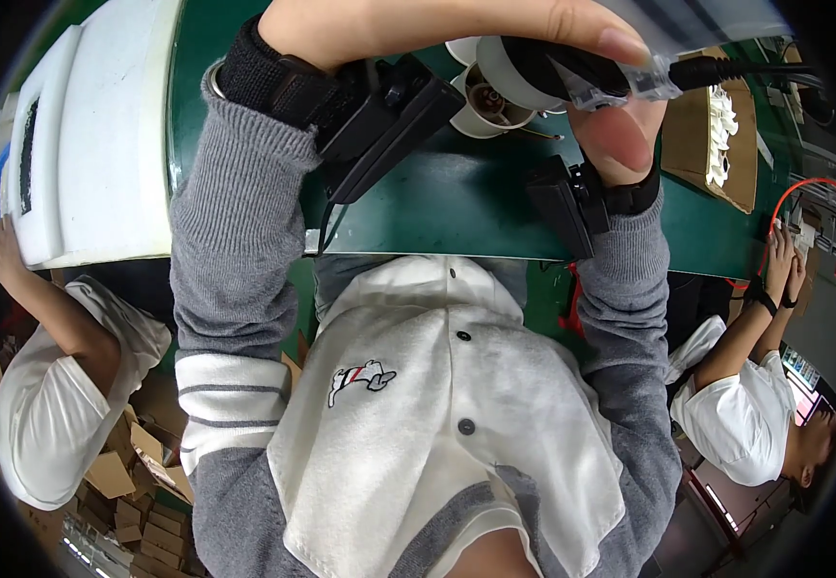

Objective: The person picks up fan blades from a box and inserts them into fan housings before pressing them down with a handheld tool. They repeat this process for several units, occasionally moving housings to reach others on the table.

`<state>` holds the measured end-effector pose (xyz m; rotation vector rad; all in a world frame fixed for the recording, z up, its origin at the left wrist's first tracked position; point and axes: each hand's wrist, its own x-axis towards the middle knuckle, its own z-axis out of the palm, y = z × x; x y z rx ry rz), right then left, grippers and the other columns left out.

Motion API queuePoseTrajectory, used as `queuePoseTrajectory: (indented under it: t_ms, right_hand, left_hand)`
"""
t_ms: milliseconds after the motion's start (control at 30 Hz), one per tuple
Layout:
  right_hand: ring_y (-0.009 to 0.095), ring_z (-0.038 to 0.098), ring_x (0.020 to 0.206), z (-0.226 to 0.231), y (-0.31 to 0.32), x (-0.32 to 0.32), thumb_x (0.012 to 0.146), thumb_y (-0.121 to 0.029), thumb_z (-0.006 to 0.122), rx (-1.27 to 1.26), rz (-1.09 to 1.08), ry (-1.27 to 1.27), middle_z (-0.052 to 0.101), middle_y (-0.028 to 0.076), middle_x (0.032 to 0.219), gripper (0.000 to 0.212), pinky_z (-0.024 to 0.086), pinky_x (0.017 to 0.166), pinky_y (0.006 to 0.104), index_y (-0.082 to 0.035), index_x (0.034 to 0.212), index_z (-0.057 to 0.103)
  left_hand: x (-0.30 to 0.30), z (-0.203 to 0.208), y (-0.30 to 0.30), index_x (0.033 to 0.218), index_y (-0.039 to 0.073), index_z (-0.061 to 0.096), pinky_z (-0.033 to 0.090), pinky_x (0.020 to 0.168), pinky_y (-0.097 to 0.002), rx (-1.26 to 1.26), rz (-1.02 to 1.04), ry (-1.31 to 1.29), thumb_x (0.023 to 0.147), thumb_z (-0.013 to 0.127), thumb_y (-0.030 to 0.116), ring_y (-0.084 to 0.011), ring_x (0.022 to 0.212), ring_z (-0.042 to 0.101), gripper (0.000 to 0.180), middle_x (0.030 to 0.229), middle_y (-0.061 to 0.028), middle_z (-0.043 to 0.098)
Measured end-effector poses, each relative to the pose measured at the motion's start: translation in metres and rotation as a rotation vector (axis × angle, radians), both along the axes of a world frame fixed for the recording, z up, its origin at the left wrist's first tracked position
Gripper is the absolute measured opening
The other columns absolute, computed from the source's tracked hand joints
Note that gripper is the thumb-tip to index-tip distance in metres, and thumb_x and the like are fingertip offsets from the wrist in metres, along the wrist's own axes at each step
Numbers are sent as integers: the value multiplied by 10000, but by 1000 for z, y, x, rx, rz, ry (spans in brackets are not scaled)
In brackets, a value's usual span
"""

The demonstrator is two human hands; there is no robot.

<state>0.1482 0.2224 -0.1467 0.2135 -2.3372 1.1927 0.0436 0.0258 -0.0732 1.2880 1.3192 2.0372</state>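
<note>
My left hand (457, 27) reaches over the green table from the left, its upper part cut off by the frame edge. It is closed on a round white housing with a black face (519, 75), its thumb lying near a clear plug (651, 79). From the other side, my right hand (622, 144) pinches that clear plug; some of its fingers are hidden behind it. A black cable (717, 71) meets the plug and runs off to the right. Black boxes are strapped to both wrists, the left box (389, 130) and the right box (567, 202).
Below the housing stands a white cup-like part (483, 118) with brownish pieces inside. A cardboard box (690, 144) holding white pieces sits at the right. White foam blocks (115, 135) lie at the left. One person (71, 376) is on the left, another (741, 405) on the right, near a red tube (803, 185).
</note>
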Motion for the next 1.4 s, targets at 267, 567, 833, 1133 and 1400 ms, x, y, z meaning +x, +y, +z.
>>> queuePoseTrajectory:
  t_ms: [267,567,833,1133,1400]
  right_hand:
    - [170,588,987,-7,4,0,833,-79,682,-626,199,-128,584,89,1103,429,486,851,276,20,1206,495]
    - [223,577,1042,35,-36,-14,874,-137,629,-690,319,178,546,139,1198,420,477,869,311,27,1232,482]
    - [216,629,819,138,60,-24,820,-143,660,551,39,-49,645,117,912,236,495,723,310,16,991,631]
    - [324,649,798,70,288,-204,802,-274,649,832,-810,-450,667,198,851,256,501,767,410,-28,856,695]
    - [294,581,1070,-15,377,-225,783,-379,672,712,-579,-339,487,127,1343,443,446,913,418,-1,1014,651]
  left_hand:
    - [-1,-4,2,1287,-66,421,485,882,-299,13,-12,-12,655,842,150,-194,1020,590,790,1131,-151,586]
    - [-14,-6,-10,1246,-53,458,471,886,-306,-8,128,104,714,789,93,-189,1011,593,644,1115,-129,599]
    - [-14,3,-26,1248,-87,445,470,875,-305,-9,989,374,730,767,36,-196,995,593,623,1104,-143,590]
    - [-14,-4,-28,1181,-88,460,468,834,-294,-241,1052,314,713,786,39,-193,919,605,584,1050,-136,592]
    - [-23,-16,-24,1139,-77,467,467,806,-274,-202,1051,312,701,795,37,-175,895,600,559,1015,-122,595]
